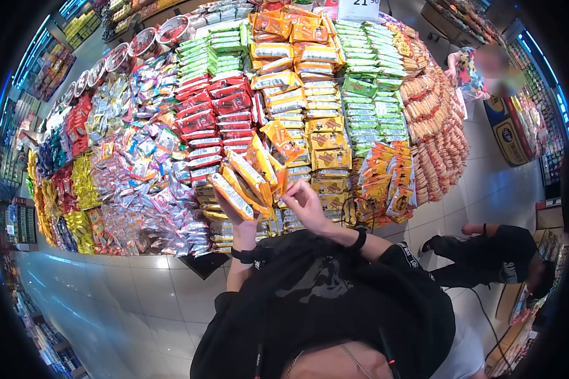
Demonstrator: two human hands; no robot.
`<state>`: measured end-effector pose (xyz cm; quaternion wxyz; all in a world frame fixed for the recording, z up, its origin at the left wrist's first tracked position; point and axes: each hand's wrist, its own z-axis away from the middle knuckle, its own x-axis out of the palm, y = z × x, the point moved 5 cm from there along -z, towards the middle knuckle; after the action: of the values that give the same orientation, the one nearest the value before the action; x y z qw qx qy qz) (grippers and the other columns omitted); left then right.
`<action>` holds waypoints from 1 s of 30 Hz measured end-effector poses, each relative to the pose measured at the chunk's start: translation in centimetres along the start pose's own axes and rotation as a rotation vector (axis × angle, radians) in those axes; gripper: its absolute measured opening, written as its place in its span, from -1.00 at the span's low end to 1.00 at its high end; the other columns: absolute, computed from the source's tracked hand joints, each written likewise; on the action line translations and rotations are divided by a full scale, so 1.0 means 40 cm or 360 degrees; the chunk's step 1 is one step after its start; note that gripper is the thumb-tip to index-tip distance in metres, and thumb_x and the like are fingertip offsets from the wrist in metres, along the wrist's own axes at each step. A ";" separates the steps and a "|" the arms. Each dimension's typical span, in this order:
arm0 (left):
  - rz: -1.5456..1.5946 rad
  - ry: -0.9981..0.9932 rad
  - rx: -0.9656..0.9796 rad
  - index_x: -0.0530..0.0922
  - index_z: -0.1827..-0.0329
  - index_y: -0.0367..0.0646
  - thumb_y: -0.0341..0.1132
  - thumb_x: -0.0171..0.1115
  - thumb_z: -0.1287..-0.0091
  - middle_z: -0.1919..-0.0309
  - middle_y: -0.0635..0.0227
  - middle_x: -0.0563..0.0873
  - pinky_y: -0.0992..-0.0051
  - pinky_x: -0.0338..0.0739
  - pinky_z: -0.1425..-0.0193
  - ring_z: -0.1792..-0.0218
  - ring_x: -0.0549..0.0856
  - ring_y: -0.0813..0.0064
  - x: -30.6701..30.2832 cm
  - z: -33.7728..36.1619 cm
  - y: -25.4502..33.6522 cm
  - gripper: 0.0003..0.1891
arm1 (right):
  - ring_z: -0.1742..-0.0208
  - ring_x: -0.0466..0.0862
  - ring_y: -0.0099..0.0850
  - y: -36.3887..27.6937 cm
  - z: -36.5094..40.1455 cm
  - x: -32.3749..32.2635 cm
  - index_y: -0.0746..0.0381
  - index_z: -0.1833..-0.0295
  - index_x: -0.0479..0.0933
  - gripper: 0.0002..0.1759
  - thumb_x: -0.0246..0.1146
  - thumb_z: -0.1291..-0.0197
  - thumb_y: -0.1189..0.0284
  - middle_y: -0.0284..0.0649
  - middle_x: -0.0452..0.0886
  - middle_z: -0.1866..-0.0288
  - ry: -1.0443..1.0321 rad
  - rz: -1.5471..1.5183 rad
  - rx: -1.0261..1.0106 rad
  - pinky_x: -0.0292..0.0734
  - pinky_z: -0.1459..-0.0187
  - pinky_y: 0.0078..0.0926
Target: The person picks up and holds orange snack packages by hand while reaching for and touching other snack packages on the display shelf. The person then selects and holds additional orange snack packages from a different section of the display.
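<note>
My left hand point(239, 213) is closed round a bunch of orange snack packets point(250, 174), held tilted above the display. White printed edges show on several of them. My right hand point(305, 205) is at the right side of the bunch, thumb and fingers pinched at the edge of one orange packet point(281, 182). Below and beyond the hands are stacked rows of the same orange packets point(327, 140). Red packets point(202, 117) lie in rows to the left, and green packets point(363, 114) to the right.
Loose small wrapped sweets point(139, 170) cover the display's left side; bundled red-and-tan sticks point(427, 114) cover its right. A price sign point(358, 9) stands at the back. One person in black point(487, 256) is at the right, another in a patterned top point(473, 74) farther back.
</note>
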<state>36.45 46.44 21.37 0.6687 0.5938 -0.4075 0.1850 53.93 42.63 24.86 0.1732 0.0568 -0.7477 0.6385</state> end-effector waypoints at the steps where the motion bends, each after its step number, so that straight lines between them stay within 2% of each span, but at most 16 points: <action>1: -0.0503 0.0066 0.0012 0.50 -0.26 -0.14 -0.02 0.15 -0.42 -0.17 0.27 0.62 0.25 0.57 -0.16 -0.14 0.63 0.22 -0.030 0.015 -0.006 -0.52 | 0.06 0.53 -0.58 0.003 0.007 0.007 0.26 0.14 0.37 -0.88 0.19 -0.37 0.63 -0.28 0.49 0.08 0.0003 -0.0003 -0.0010 0.44 -0.05 -0.54; 4: -0.1963 0.0089 0.0031 0.55 -0.20 -0.18 -0.21 0.18 -0.39 -0.15 0.21 0.62 0.28 0.55 -0.17 -0.13 0.62 0.15 -0.090 0.046 -0.023 -0.62 | 0.07 0.53 -0.56 0.030 0.032 0.036 0.28 0.13 0.42 -0.90 0.23 -0.36 0.58 -0.28 0.50 0.12 -0.0126 0.0061 0.0112 0.44 -0.04 -0.54; 7: -0.2611 0.0092 -0.0151 0.59 -0.14 -0.22 -0.39 0.21 -0.37 -0.13 0.15 0.62 0.30 0.54 -0.17 -0.13 0.60 0.08 -0.124 0.053 -0.023 -0.70 | 0.05 0.55 -0.53 -0.001 0.037 0.045 0.28 0.12 0.44 -0.87 0.26 -0.32 0.56 -0.25 0.53 0.12 -0.0436 0.0427 0.0183 0.46 -0.01 -0.52; 8: -0.2815 0.0070 -0.0831 0.48 -0.30 -0.18 -0.17 0.09 -0.49 -0.24 0.14 0.57 0.30 0.46 -0.31 -0.24 0.56 0.15 -0.162 0.053 -0.029 -0.59 | 0.02 0.60 -0.37 -0.029 0.027 0.046 0.26 0.10 0.45 -0.82 0.30 -0.25 0.51 -0.17 0.54 0.10 -0.0645 0.0802 -0.0081 0.51 0.00 -0.41; 9: -0.2765 0.0144 -0.0744 0.47 -0.31 -0.18 -0.18 0.09 -0.49 -0.24 0.14 0.56 0.30 0.46 -0.31 -0.24 0.56 0.15 -0.175 0.070 -0.021 -0.59 | 0.02 0.60 -0.37 -0.038 0.007 0.027 0.26 0.10 0.45 -0.82 0.30 -0.25 0.51 -0.17 0.54 0.10 -0.0647 0.0800 -0.0081 0.51 0.00 -0.41; 11: -0.2533 0.0279 -0.0460 0.44 -0.33 -0.17 -0.18 0.10 -0.49 -0.25 0.13 0.55 0.29 0.46 -0.31 -0.25 0.55 0.16 -0.192 0.094 0.010 -0.58 | -0.03 0.60 -0.17 -0.063 -0.025 0.013 0.22 0.08 0.46 -0.79 0.30 -0.21 0.47 -0.11 0.54 0.07 -0.1089 0.1105 -0.0372 0.53 -0.04 -0.27; 13: -0.2217 0.0378 -0.0291 0.42 -0.34 -0.17 -0.19 0.10 -0.49 -0.26 0.13 0.54 0.29 0.46 -0.32 -0.25 0.55 0.16 -0.211 0.112 0.037 -0.57 | -0.09 0.57 -0.04 -0.076 -0.104 -0.044 0.21 0.00 0.44 -0.70 0.29 -0.22 0.37 -0.06 0.49 -0.04 -0.1095 0.1592 -0.0470 0.52 -0.12 -0.16; 14: -0.2005 0.0416 -0.0237 0.41 -0.35 -0.16 -0.20 0.11 -0.49 -0.27 0.13 0.54 0.29 0.46 -0.32 -0.26 0.55 0.16 -0.223 0.120 0.043 -0.57 | -0.09 0.57 -0.02 -0.076 -0.207 -0.117 0.23 -0.04 0.42 -0.67 0.29 -0.23 0.36 -0.03 0.47 -0.05 -0.0930 0.1896 -0.0206 0.53 -0.12 -0.13; 16: -0.1585 0.0475 -0.0158 0.38 -0.36 -0.15 -0.20 0.11 -0.49 -0.28 0.12 0.53 0.29 0.46 -0.32 -0.26 0.54 0.17 -0.241 0.138 0.046 -0.56 | -0.09 0.57 0.01 -0.073 -0.334 -0.180 0.27 -0.14 0.42 -0.60 0.29 -0.26 0.34 0.03 0.44 -0.10 -0.0729 0.2141 -0.0348 0.54 -0.15 -0.12; 17: -0.1388 0.0489 -0.0133 0.37 -0.37 -0.15 -0.21 0.12 -0.49 -0.28 0.12 0.52 0.29 0.46 -0.33 -0.27 0.54 0.17 -0.247 0.144 0.042 -0.56 | -0.11 0.56 0.02 -0.098 -0.391 -0.185 0.25 -0.23 0.40 -0.52 0.30 -0.24 0.36 0.05 0.42 -0.17 -0.0672 0.2327 -0.0249 0.53 -0.18 -0.12; 19: -0.1009 0.0504 -0.0084 0.34 -0.38 -0.14 -0.22 0.12 -0.49 -0.29 0.12 0.51 0.29 0.46 -0.33 -0.27 0.54 0.18 -0.255 0.153 0.023 -0.54 | -0.23 0.49 0.05 -0.097 -0.495 -0.216 0.22 -0.33 0.36 -0.41 0.31 -0.18 0.42 0.09 0.36 -0.33 -0.0498 0.2503 -0.0343 0.48 -0.23 -0.08; 21: -0.0746 0.0504 -0.0053 0.32 -0.40 -0.13 -0.23 0.13 -0.48 -0.30 0.11 0.50 0.28 0.45 -0.33 -0.28 0.53 0.19 -0.253 0.154 0.006 -0.53 | -0.32 0.44 0.03 -0.076 -0.592 -0.239 0.21 -0.38 0.33 -0.35 0.31 -0.15 0.42 0.10 0.32 -0.38 -0.0527 0.2665 -0.0461 0.43 -0.25 -0.06; 22: -0.0650 0.0507 -0.0037 0.31 -0.40 -0.13 -0.23 0.13 -0.48 -0.31 0.11 0.50 0.28 0.45 -0.34 -0.28 0.53 0.19 -0.252 0.150 0.002 -0.52 | -0.32 0.44 0.03 -0.065 -0.620 -0.242 0.21 -0.38 0.33 -0.35 0.31 -0.15 0.42 0.10 0.32 -0.38 -0.0532 0.2666 -0.0470 0.43 -0.25 -0.06; 24: -0.0502 0.0501 -0.0021 0.28 -0.42 -0.12 -0.24 0.14 -0.48 -0.32 0.10 0.49 0.28 0.45 -0.34 -0.29 0.53 0.19 -0.250 0.132 -0.006 -0.51 | -0.35 0.42 0.01 -0.055 -0.660 -0.230 0.19 -0.41 0.28 -0.30 0.30 -0.13 0.42 0.09 0.31 -0.40 -0.0480 0.2796 -0.0773 0.40 -0.26 -0.05; 27: -0.0334 0.0489 0.0013 0.25 -0.44 -0.11 -0.25 0.15 -0.48 -0.33 0.10 0.47 0.28 0.45 -0.35 -0.30 0.52 0.20 -0.249 0.092 -0.009 -0.49 | -0.33 0.42 0.00 -0.036 -0.711 -0.225 0.19 -0.41 0.27 -0.31 0.27 -0.13 0.42 0.11 0.34 -0.36 -0.0303 0.2866 -0.0840 0.43 -0.20 -0.04; 30: -0.0261 0.0485 0.0031 0.21 -0.46 -0.10 -0.26 0.16 -0.48 -0.34 0.09 0.46 0.27 0.45 -0.35 -0.30 0.52 0.21 -0.252 0.067 -0.006 -0.46 | -0.30 0.45 0.02 -0.015 -0.775 -0.244 0.19 -0.38 0.26 -0.33 0.29 -0.16 0.37 0.10 0.39 -0.30 -0.0231 0.2671 -0.0530 0.44 -0.21 -0.05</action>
<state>29.73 46.24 13.40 0.7297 0.5966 -0.2498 0.2219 69.01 71.39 26.05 -0.3986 -0.5005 -0.6356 0.4320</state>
